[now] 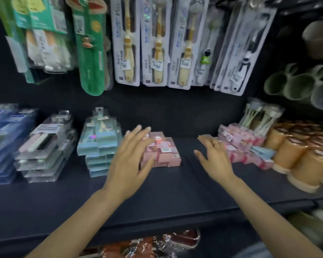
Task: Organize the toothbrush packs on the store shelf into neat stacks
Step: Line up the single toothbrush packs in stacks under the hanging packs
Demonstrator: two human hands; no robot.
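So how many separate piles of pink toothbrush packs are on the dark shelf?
2. One pink pile sits mid-shelf by the left hand; a messier pink pile lies beside the right hand. More may be hidden behind.

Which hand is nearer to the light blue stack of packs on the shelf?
Left. The left hand is just right of the light blue stack; the right hand is farther right.

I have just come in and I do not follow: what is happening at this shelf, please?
A person is tidying toothbrush packs on a dark shelf. The left hand, fingers spread, reaches over a pink stack. The right hand, also open, is beside a looser pink pile. Neither hand grips anything. Blue and clear stacks at the left look neat.
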